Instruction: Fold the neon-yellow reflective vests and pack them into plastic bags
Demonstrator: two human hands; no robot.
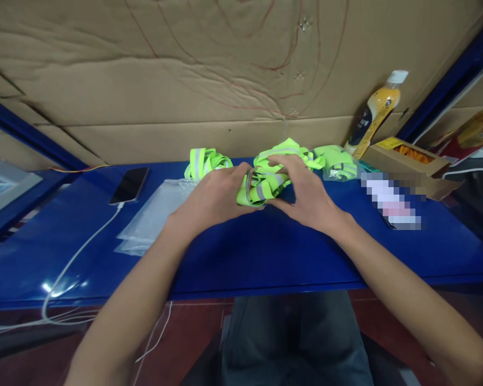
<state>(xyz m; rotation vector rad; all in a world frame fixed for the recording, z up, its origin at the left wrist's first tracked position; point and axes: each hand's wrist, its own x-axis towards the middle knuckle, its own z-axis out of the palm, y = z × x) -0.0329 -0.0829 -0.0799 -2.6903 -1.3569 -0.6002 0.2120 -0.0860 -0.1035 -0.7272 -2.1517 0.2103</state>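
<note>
Head-camera view of two bare hands working at a blue shelf surface (265, 252) backed by creased cardboard (209, 69). The left hand (215, 195) and the right hand (306, 195) meet at the middle of the shelf, both closed around one bunched fluorescent-green reflective strap (263, 185) with grey reflective bands. The left hand's fingers curl over the strap's left end, knuckles up, with the bundle gripped between thumb and fingers; the right hand's fingers (290, 163) arch over the top and right side of the bundle, and its thumb presses in from below. Neither hand is spread open; both are clamped on the same bundle, which sits just above the shelf, between the two palms. Behind the left hand lies a second folded reflective strap (203, 161); behind the right hand a looser heap of the same green straps (293, 147) lies, with one more in a clear bag (340, 163) just beside it. A stack of clear plastic bags (153, 217) lies left of the left hand. Further left a dark smartphone (129, 184) rests face up with a white charging cable (80, 252) trailing off the front edge. At right stand a tilted orange drink bottle (376, 112) and an open cardboard box (406, 158).
</note>
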